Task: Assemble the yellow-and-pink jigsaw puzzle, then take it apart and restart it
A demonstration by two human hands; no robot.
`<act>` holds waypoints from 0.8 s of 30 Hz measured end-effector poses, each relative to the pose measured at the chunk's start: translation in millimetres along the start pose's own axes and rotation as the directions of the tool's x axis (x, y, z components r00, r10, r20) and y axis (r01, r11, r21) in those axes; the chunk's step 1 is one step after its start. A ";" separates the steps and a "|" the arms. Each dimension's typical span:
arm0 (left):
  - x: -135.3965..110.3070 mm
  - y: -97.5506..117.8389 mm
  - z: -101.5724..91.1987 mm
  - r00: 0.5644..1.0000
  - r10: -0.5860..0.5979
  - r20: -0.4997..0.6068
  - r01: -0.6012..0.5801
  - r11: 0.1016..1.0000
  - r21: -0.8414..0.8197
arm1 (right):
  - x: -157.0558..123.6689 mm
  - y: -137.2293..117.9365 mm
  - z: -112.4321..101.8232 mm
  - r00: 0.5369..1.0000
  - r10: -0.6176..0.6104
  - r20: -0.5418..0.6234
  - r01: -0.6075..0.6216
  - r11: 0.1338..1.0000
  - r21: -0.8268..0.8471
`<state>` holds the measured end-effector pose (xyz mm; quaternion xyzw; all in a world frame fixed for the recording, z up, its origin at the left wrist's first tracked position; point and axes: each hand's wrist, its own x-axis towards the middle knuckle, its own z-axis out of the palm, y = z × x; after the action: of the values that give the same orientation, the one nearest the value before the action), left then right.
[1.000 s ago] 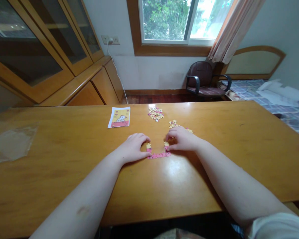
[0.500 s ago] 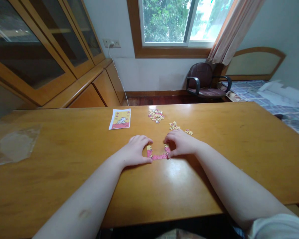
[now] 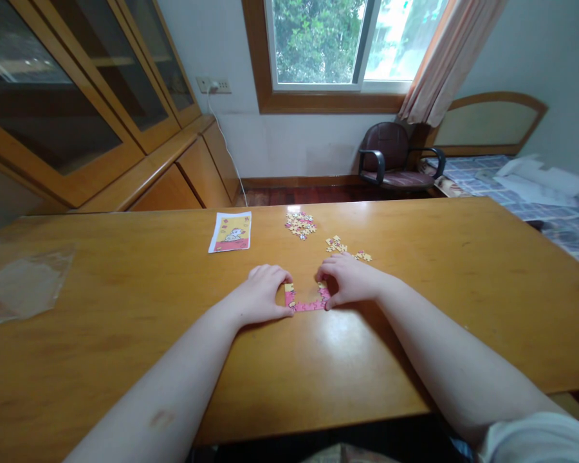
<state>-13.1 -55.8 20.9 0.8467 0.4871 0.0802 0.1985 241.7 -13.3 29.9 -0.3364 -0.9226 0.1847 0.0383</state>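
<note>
A U-shaped strip of joined jigsaw puzzle pieces [image 3: 309,306], pink with yellow at its upper ends, lies flat on the wooden table. My left hand [image 3: 264,292] grips its left side, thumb at the lower corner and fingers at the upper end. On the opposite side, my right hand [image 3: 350,280] holds the right edge the same way, thumb low and fingers curled over the top. Beyond my right hand lie small groups of yellow pieces [image 3: 336,244] and more yellow pieces [image 3: 363,256]. A pile of loose pieces [image 3: 300,224] sits farther back.
A picture card [image 3: 230,232] with a cartoon animal on yellow and pink lies at the back left of the table [image 3: 139,270]. A clear plastic bag [image 3: 26,283] rests at the far left. Behind the table stand a chair [image 3: 390,157] and a glass-door cabinet [image 3: 125,96].
Both hands stay at the sides of the puzzle strip, with hardly any movement. The whole view has shifted slightly.
</note>
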 end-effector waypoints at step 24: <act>10.6 -9.7 7.1 0.988 -0.098 -0.120 0.083 0.989 -0.125 | 7.0 68.4 24.5 0.395 0.722 -0.568 -0.207 0.672 0.711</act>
<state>-13.0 -44.1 9.8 0.8035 0.5309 0.1535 0.2211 273.0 31.6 -18.3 -0.6124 -0.5585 0.2565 0.4972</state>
